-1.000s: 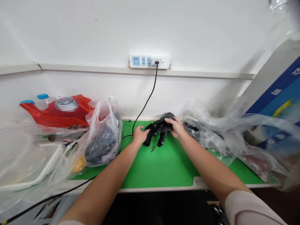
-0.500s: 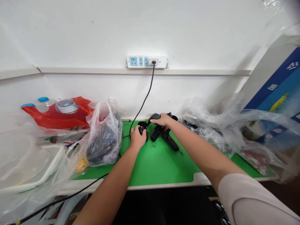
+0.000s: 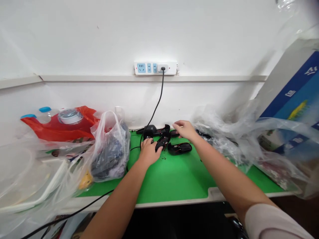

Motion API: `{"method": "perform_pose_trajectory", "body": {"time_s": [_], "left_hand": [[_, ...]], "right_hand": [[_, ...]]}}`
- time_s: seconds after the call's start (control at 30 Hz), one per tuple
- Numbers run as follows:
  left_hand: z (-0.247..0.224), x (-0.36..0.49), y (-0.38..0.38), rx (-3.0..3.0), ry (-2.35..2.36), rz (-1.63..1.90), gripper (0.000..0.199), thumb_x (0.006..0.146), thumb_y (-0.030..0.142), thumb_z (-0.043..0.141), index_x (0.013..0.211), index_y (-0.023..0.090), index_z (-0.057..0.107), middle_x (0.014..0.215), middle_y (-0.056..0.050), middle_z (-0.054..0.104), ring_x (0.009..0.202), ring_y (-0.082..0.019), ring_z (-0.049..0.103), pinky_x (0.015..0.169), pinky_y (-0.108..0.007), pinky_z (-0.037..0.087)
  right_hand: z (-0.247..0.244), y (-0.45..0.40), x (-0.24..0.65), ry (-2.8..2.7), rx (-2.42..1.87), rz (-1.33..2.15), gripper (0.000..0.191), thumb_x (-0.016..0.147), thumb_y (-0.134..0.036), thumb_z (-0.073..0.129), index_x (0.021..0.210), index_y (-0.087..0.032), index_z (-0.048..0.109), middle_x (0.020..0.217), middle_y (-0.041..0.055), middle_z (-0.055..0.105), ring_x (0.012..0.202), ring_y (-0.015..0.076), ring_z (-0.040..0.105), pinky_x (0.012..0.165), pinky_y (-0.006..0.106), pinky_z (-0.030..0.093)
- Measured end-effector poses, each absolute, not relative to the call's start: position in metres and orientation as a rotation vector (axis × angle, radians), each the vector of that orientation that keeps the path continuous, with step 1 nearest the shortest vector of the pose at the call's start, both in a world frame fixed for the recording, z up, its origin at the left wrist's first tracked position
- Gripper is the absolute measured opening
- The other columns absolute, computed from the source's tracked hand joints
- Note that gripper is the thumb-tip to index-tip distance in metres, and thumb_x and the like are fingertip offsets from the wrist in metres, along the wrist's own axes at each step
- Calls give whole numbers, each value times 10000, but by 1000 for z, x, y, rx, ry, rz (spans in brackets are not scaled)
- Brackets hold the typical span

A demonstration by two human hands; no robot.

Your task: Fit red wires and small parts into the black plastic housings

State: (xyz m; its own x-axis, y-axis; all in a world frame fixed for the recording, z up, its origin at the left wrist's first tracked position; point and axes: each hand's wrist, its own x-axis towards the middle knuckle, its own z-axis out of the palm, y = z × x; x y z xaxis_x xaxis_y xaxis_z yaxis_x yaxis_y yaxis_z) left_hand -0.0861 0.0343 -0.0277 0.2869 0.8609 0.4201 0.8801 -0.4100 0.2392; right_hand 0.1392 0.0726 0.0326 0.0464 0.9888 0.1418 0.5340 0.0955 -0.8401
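1. Change from the earlier frame: the black device you held in both hands now lies as separate black plastic pieces (image 3: 159, 139) on the green mat (image 3: 174, 177), at the back of the counter (image 3: 174, 203).
2. Your right hand (image 3: 183, 130) is open, holds nothing, and its fingers sit just beside a piece.
3. Your left hand (image 3: 149, 153) is curled down onto the pieces; you cannot tell whether it grips.
4. An oval black shell (image 3: 179, 148) lies nearest the right hand.
5. Containers: a clear plastic bag (image 3: 109, 154) holds dark items; a red bag (image 3: 57, 129) lies behind it with bottles (image 3: 45, 113).
6. Around: a black cable (image 3: 159, 99) descends from the power strip (image 3: 154, 68); clear plastic sheeting (image 3: 219, 139) bunches right.
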Motion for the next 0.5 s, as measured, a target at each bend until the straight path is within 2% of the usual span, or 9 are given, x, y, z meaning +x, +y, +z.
{"method": "perform_pose_trajectory", "body": {"time_s": [0.1,0.17,0.27,0.33,0.4,0.5], "left_hand": [[-12,-90,29,-2494,-1665,-849,382,819,438,500,897,123,700,1188,-180,534,1177,-331,442,1037,-465,353],[6,-83,24,-2513,-1647,-977,366,824,420,501,921,125,695,1179,-166,546,1151,-304,476,1028,-442,377],[33,-57,16,-2610,-1600,-1235,308,822,405,519,929,175,694,1116,-105,599,1064,-250,550,989,-398,424],[42,-34,16,-2744,-1570,-1340,274,836,375,502,921,195,692,1087,-80,625,1028,-222,579,960,-357,452],[40,-15,24,-2800,-1639,-1291,259,845,298,473,970,195,674,1107,-79,629,1047,-215,581,960,-340,457],[28,-7,52,-2600,-1878,-1113,379,787,145,474,1149,157,583,1240,-131,558,1187,-256,502,1026,-394,399]], "right_hand": [[11,59,172,-1553,-1590,486,331,842,-377,476,974,-138,664,822,94,689,652,178,633,575,280,517],[-2,55,183,-1600,-1608,316,257,797,-265,518,961,-141,673,872,88,692,767,190,637,717,307,515],[-12,57,183,-1698,-1536,212,297,743,-162,540,1011,-149,667,1014,97,663,898,196,614,837,317,478],[-13,61,177,-1742,-1465,163,307,751,-155,531,1028,-144,660,1038,107,640,912,194,603,844,313,472],[-14,61,172,-1723,-1428,125,291,777,-176,511,1028,-137,653,1020,113,631,886,195,601,821,313,480],[-21,53,172,-1671,-1421,140,281,800,-221,500,1027,-142,644,1011,112,623,762,182,600,774,321,494]]}}
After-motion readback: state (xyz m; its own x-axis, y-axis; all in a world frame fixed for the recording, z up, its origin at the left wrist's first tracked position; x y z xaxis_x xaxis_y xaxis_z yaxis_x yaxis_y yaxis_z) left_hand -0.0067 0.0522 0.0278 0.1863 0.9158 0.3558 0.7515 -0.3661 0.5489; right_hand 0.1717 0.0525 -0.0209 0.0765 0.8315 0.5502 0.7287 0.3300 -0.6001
